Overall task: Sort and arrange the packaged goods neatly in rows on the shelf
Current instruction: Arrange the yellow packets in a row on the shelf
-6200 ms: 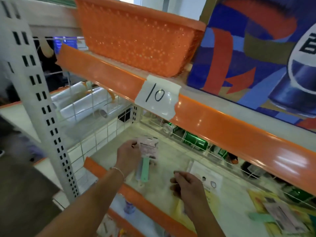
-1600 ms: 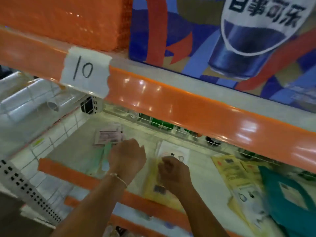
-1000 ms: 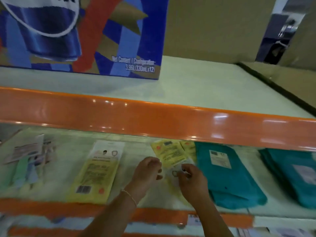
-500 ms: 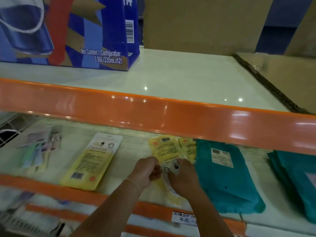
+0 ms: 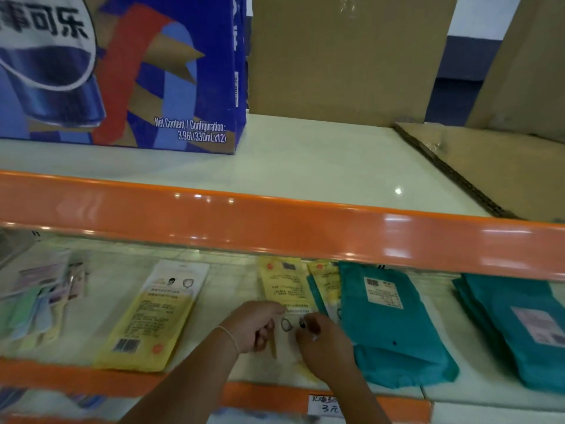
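Shelving: orange-edged store racks; the lower shelf is pale and holds flat packets laid side by side.
Upper shelf: a blue cola carton stands at the left, brown cardboard boxes behind and to the right.
Middle packet: a yellow packet lies near the centre of the lower shelf, its near end white with small pictures.
Left hand: fingers curled, pinching the packet's near left edge.
Right hand: fingers bent down onto the packet's near right side, seemingly gripping it.
Neighbours: another yellow packet lies well to the left; a teal packet lies just beside the right hand, a second teal packet further right.
Far left: blurred pastel packets.
Price tag: white, on the shelf's front edge.
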The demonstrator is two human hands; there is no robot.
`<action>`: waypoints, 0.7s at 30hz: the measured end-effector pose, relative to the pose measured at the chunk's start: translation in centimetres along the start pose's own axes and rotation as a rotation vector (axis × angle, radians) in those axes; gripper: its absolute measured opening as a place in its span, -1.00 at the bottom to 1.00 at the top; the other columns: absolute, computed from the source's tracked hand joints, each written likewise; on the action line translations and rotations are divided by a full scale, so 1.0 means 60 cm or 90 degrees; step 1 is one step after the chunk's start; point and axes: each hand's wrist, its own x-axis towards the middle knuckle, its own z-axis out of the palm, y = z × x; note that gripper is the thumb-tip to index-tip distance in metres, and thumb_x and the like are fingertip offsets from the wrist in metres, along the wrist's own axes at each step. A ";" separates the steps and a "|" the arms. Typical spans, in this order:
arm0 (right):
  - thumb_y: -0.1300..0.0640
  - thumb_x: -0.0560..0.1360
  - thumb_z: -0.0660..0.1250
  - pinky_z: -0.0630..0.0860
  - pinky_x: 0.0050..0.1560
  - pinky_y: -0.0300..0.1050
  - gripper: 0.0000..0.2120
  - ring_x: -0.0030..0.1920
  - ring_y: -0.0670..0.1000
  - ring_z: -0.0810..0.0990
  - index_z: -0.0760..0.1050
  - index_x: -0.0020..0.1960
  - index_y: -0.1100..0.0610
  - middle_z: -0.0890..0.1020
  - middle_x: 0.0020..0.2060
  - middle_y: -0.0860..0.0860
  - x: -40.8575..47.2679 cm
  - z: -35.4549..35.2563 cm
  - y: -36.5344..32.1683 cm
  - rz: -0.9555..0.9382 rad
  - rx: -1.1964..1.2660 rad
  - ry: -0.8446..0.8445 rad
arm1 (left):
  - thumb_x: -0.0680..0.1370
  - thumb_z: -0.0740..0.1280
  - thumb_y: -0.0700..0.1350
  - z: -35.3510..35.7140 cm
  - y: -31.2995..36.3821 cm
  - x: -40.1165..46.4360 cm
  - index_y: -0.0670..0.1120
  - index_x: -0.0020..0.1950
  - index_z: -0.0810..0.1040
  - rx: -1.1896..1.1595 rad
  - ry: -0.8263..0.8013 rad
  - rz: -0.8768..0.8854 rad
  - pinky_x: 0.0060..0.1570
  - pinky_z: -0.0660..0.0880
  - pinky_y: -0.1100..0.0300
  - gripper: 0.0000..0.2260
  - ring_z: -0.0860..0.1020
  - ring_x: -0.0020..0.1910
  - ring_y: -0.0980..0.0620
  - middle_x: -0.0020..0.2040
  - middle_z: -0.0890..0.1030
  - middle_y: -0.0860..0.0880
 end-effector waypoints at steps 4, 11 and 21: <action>0.02 0.53 0.33 0.48 0.00 -0.18 -0.84 -0.03 -0.03 0.59 0.57 0.08 0.03 0.63 -0.08 -0.05 -0.005 0.007 0.003 0.053 0.094 0.077 | 0.57 0.30 0.04 0.001 -0.002 0.004 -0.06 0.00 0.60 0.189 0.026 0.175 -0.50 0.38 0.29 -0.81 0.46 -0.47 0.08 -0.39 0.52 0.04; 0.02 0.53 0.33 0.37 -0.34 -0.26 -0.85 -0.33 -0.11 0.44 0.45 -0.08 0.08 0.46 -0.36 -0.12 -0.005 0.014 -0.001 0.090 0.226 0.155 | 0.59 0.31 -0.01 -0.050 0.004 0.000 -0.15 0.20 0.59 0.087 -0.017 0.232 0.04 0.41 0.18 -0.72 0.55 0.07 0.03 0.20 0.61 -0.08; 0.05 0.50 0.41 0.51 -0.35 -0.14 -0.79 -0.26 0.07 0.54 0.62 -0.07 0.22 0.54 -0.26 0.15 -0.035 0.120 -0.118 0.159 0.430 -0.097 | 0.58 0.29 0.00 -0.202 -0.034 -0.027 -0.14 -0.12 0.52 0.135 0.107 0.231 -0.22 0.46 0.13 -0.78 0.53 -0.24 -0.01 -0.19 0.56 -0.08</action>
